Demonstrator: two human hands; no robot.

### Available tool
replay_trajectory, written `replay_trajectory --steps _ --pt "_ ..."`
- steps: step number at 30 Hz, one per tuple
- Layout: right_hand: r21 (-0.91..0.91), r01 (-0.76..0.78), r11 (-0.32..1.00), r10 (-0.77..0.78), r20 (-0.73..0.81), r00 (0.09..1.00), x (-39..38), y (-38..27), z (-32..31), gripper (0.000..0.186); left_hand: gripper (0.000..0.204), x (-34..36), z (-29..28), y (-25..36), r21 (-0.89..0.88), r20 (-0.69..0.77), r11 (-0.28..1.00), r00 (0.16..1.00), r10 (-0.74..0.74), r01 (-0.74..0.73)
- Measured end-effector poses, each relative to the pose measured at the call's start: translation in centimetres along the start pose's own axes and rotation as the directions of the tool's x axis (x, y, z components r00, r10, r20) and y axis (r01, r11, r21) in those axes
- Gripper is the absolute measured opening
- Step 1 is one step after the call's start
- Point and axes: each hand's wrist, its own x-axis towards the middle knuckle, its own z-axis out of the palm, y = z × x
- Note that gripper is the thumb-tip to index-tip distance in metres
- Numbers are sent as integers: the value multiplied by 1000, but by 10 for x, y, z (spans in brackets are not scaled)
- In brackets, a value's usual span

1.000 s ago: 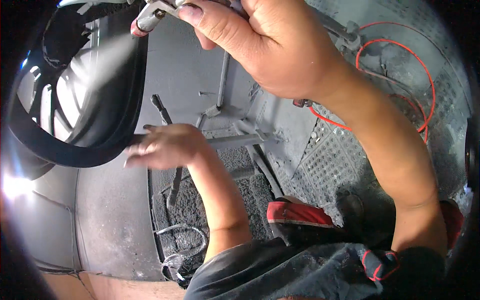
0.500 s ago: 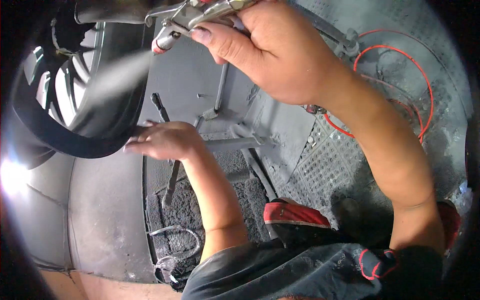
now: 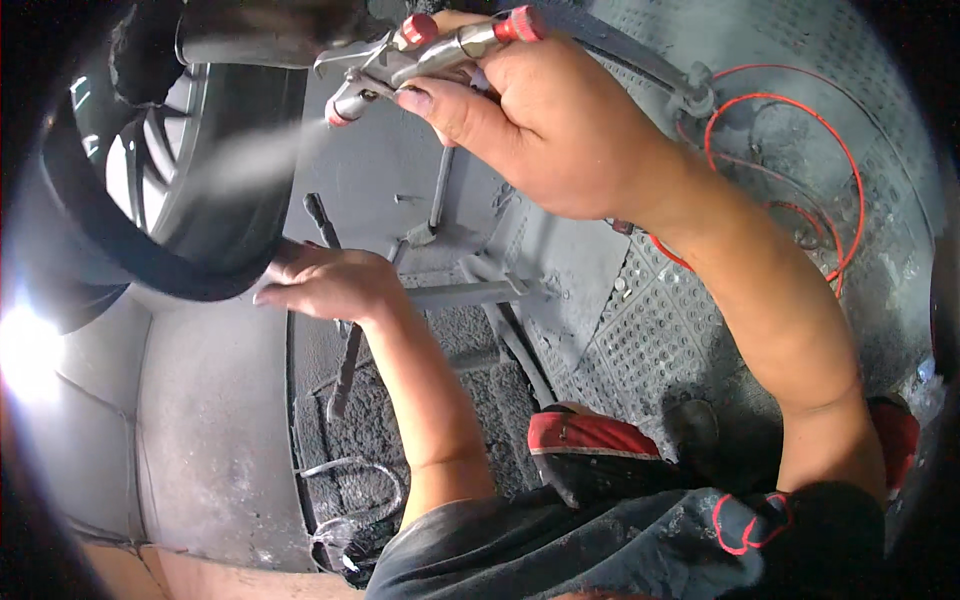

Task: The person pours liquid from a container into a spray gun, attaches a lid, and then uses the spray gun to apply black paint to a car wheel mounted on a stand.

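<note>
My right hand (image 3: pixel 560 130) grips a metal spray gun (image 3: pixel 450 55) with red knobs, its thumb along the body. From the red-tipped nozzle a pale mist streams leftward onto the inner barrel of a dark wheel rim (image 3: pixel 220 225). The wheel's spokes show bright gaps between them, at the left. My left hand (image 3: pixel 335 283) is at the rim's lower right edge, palm up, thumb apart from the other fingers. Its fingertips are partly hidden by the rim, and nothing shows held in it.
A dark cylindrical part (image 3: pixel 245 35) crosses above the wheel. Below my left hand are a metal stand (image 3: pixel 450 295) and a rough, dark-coated mat (image 3: pixel 440 375). A red hose (image 3: pixel 855 190) coils on the perforated floor at right. A bright lamp (image 3: pixel 28 345) shines at far left.
The spray gun and my right hand appear slightly lower and to the right. The wheel's spokes have changed position. My left hand stays by the rim, its fingers shifted a little; mist still streams.
</note>
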Motion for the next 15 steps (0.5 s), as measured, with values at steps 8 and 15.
replay_trajectory --steps 8,15 --pt "110 62 992 -59 -28 998 -4 24 -3 29 89 -75 47 99 -196 233 948 927 293 -250" --pt "135 -16 991 -1 125 992 -1 19 -7 31 72 -7 8 5 127 -85 988 992 96 -84"
